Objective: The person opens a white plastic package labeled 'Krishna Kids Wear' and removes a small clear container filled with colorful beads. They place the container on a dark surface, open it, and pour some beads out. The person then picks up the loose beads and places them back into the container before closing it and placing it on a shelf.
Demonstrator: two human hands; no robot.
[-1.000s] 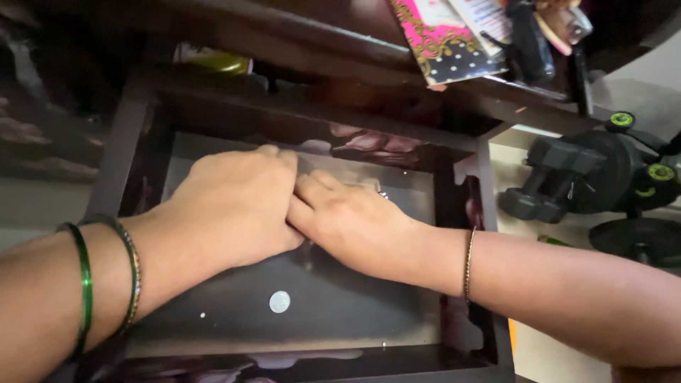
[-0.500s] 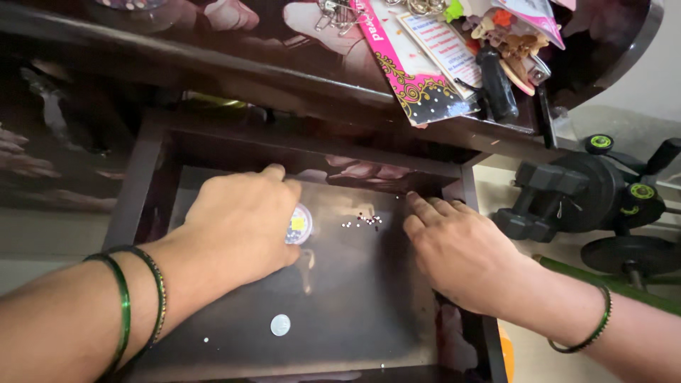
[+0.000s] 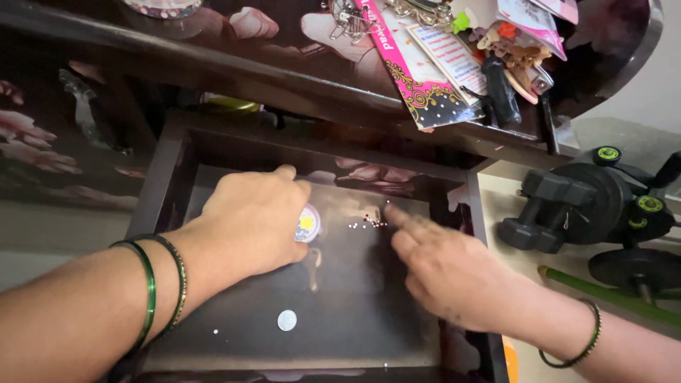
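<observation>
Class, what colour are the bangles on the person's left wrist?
Green; the two bangles show best in the head view, on the left wrist.

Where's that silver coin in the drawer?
The coin lies flat on the dark drawer floor near the front edge, between the two forearms, below the left hand and apart from both hands.

Measured from the coin [image 3: 286,320] on the drawer [image 3: 159,191] floor: bare floor all round it; beyond it the left hand [image 3: 252,221] covers the far-left part, tiny beads [image 3: 365,223] lie far-centre, the right hand [image 3: 443,269] fills the right side, the cluttered tabletop [image 3: 284,74] overhangs the far edge
</observation>
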